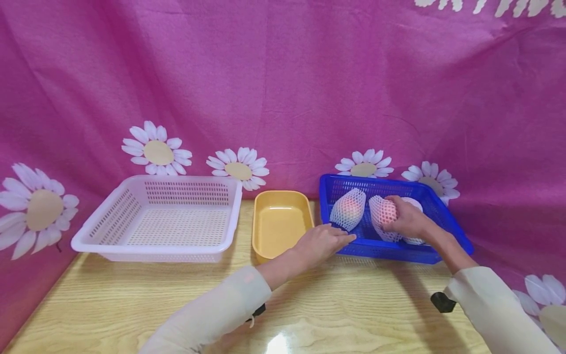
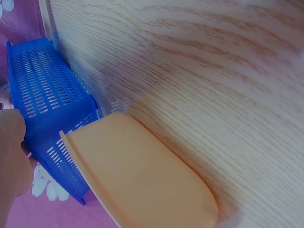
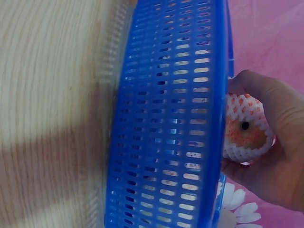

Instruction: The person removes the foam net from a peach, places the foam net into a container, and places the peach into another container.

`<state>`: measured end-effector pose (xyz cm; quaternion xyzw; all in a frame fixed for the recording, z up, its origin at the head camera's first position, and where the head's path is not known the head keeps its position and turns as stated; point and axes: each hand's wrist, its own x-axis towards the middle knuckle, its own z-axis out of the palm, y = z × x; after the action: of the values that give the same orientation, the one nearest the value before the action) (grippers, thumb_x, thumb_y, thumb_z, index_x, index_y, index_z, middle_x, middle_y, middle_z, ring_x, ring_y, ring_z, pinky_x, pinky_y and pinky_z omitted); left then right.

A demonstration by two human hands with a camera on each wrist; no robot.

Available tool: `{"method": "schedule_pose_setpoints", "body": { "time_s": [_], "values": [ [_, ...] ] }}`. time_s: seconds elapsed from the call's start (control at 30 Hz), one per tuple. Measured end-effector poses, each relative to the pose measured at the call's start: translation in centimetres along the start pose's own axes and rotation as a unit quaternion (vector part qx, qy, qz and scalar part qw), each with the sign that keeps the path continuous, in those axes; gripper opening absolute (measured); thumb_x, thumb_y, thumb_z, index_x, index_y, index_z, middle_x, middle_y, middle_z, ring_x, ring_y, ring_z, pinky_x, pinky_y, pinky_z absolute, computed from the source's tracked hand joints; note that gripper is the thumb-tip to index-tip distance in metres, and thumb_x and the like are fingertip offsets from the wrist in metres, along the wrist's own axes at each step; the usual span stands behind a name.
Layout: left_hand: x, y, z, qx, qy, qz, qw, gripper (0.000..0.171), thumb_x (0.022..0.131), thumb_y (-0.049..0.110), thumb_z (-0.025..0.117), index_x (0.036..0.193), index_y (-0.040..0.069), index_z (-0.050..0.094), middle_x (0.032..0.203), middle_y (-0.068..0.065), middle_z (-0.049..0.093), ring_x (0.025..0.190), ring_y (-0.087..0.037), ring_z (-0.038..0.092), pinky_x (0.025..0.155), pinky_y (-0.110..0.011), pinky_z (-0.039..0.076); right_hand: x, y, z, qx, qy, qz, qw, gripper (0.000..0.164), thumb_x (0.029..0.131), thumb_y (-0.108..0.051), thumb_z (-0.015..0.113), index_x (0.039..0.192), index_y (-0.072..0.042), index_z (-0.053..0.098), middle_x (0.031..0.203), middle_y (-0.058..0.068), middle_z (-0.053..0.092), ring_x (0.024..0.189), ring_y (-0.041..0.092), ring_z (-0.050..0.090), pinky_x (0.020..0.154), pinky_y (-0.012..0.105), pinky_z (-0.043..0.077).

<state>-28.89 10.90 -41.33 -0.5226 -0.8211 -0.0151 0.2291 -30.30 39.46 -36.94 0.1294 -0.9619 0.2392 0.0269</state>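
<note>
My right hand [image 1: 409, 219] reaches into a blue basket [image 1: 398, 251] and grips a reddish round fruit [image 1: 382, 212] in a white foam net. In the right wrist view, the fruit [image 3: 244, 128] shows a dark spot on its end, between thumb and fingers above the rim. Another fruit [image 1: 349, 209] in a foam net lies at the basket's left side. White foam netting [image 1: 414, 204] shows behind the right hand, partly covered by it. My left hand [image 1: 322, 242] holds the basket's front left rim, some fingers hidden over the edge.
A yellow tray [image 1: 283, 228] stands just left of the blue basket, close beneath the left forearm. Farther left is a white slotted basket [image 1: 177, 228]. All three stand on a wood-grain table [image 1: 353, 305], with a purple flowered cloth [image 1: 283, 88] hanging behind.
</note>
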Motion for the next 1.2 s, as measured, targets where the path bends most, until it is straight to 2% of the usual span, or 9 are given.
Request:
{"method": "schedule_pose_setpoints", "body": {
  "time_s": [0.17,0.43,0.73,0.97,1.2],
  "values": [
    [0.0,0.1,0.0,0.003,-0.013,-0.002,0.9999,0.039,0.101,0.009,0.060,0.137,0.023,0.063,0.123,0.007,0.069,0.112,-0.010,0.063,0.102,-0.026,0.046,-0.2,-0.7,-0.5,-0.001,-0.005,-0.004,1.000,0.084,0.079,-0.020,0.082,0.141,0.011,0.035,0.109,0.028,0.060,0.094,0.037,0.060,0.079,0.051,0.052],
    [-0.1,0.1,0.0,0.006,0.003,-0.001,1.0000,0.036,0.101,0.011,0.058,0.135,0.023,0.065,0.121,0.007,0.069,0.110,-0.010,0.064,0.100,-0.025,0.047,0.0,-2.4,-0.9,0.003,-0.003,-0.017,1.000,0.087,0.080,-0.021,0.082,0.143,0.012,0.032,0.115,0.032,0.059,0.099,0.040,0.061,0.084,0.055,0.052],
    [0.0,0.1,0.0,0.010,-0.014,-0.002,0.9998,0.040,0.100,0.012,0.062,0.138,0.023,0.062,0.124,0.007,0.068,0.111,-0.010,0.063,0.099,-0.023,0.047,-0.1,-4.7,-1.0,0.016,0.000,-0.067,0.998,0.082,0.077,-0.014,0.083,0.140,0.012,0.037,0.112,0.027,0.060,0.097,0.036,0.060,0.081,0.050,0.053],
    [0.0,0.2,0.0,0.019,-0.003,0.005,0.9998,0.037,0.101,0.011,0.059,0.135,0.022,0.064,0.122,0.008,0.069,0.110,-0.010,0.063,0.100,-0.025,0.047,0.1,-5.9,-0.8,0.017,-0.011,-0.079,0.997,0.081,0.075,-0.011,0.084,0.139,0.011,0.038,0.111,0.024,0.060,0.096,0.033,0.060,0.080,0.048,0.052],
    [0.1,0.2,-0.2,0.018,-0.018,0.000,0.9997,0.036,0.102,0.014,0.058,0.136,0.023,0.063,0.125,0.007,0.068,0.113,-0.011,0.062,0.102,-0.026,0.045,0.1,-7.1,-0.9,0.023,-0.023,-0.090,0.995,0.082,0.076,-0.012,0.084,0.140,0.010,0.038,0.113,0.022,0.060,0.097,0.031,0.059,0.082,0.047,0.051]
  ]
}}
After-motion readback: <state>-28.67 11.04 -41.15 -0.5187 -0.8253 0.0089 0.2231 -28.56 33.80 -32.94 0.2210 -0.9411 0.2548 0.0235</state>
